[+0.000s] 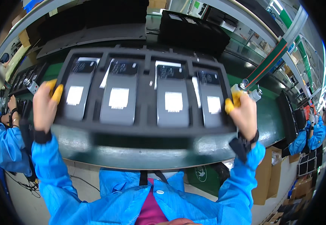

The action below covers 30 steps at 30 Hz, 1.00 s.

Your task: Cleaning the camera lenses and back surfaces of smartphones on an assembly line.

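Observation:
A black foam tray [145, 103] is held up in front of me, above the green bench. My left hand [46, 107] is closed on its left end and my right hand [244, 114] on its right end. Yellow finger cots cover some fingertips of both hands. Side by side in the tray's slots lie several grey, phone-shaped devices [118, 117], each with a dark glossy top part and a white label [173, 101]. Pale strips show beside some of them. The tray's front edge is blurred.
Beneath the tray runs a green-topped workbench [155, 153]. Stacks of black trays [193, 35] stand at the back. A slanted metal post [271, 60] rises on the right. Co-workers in blue sleeves sit at left [5, 144] and right [314, 135]. A cardboard box [263, 180] stands at lower right.

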{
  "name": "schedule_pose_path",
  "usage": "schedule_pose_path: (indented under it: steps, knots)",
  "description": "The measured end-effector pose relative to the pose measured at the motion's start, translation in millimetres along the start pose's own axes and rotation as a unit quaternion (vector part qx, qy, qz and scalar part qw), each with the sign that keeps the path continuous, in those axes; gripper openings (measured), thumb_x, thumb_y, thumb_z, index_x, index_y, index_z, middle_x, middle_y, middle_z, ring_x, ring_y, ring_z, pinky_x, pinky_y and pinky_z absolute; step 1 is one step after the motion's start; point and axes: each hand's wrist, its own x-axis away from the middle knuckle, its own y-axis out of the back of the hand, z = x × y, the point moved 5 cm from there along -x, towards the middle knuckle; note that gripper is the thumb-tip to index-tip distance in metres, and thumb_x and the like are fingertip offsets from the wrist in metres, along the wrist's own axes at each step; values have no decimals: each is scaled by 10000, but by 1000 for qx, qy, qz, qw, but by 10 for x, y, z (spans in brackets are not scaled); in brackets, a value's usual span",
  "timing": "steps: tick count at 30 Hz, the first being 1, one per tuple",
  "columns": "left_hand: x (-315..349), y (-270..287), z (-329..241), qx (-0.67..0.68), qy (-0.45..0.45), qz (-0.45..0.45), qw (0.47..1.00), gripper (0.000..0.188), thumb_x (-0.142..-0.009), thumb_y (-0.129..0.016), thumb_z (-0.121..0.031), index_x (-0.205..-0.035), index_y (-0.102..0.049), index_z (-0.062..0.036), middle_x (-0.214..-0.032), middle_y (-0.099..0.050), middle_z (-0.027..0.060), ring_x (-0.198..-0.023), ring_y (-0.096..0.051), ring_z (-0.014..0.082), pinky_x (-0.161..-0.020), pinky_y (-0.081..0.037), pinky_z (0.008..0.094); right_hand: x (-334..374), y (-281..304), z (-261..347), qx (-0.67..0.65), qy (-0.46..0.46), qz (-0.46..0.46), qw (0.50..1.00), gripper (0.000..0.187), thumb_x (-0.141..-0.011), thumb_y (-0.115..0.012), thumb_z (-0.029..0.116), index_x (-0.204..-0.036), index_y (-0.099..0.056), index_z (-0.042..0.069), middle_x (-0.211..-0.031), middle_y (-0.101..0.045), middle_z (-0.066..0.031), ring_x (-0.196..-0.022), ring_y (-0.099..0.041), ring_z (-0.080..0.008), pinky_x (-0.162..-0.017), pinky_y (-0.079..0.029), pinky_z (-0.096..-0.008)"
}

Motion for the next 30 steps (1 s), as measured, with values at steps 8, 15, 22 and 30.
schedule_pose_path:
  steps: [8,15,22,30]
  knots:
    - [-1190,-1279,-126,-70,41,50,995,290,-811,-657,-243,-920,-665,26,-852,-644,227,-839,-623,377,-740,-489,425,-1351,-653,-798,99,-24,2,995,275,-699,-677,200,-852,-674,-28,-841,-653,-240,-810,-647,-376,-761,-516,-404]
    - [-1231,-1606,-140,-72,30,117,990,309,-808,-662,-229,-915,-654,61,-838,-643,239,-829,-624,383,-742,-489,427,-1438,-939,-1033,99,-57,57,992,304,-733,-678,216,-917,-680,-26,-886,-660,-234,-848,-648,-370,-792,-515,-395]
    - [-1039,-1895,349,271,168,217,923,496,-914,-552,-310,-1280,-490,18,-1286,-502,131,-1190,-463,208,-976,-357,289,-1028,-1010,-1461,-140,-158,38,977,475,-882,-583,352,-1135,-574,-50,-1099,-622,-223,-1038,-595,-334,-870,-459,-376]
    - [-678,-2374,901,714,312,169,603,436,-936,-443,-313,-1256,-505,-24,-1189,-589,131,-1041,-601,261,-913,-483,379,-745,-1845,-1572,-664,-348,122,651,651,-845,-569,561,-1252,-537,54,-1286,-546,-114,-1156,-524,-244,-986,-389,-415]
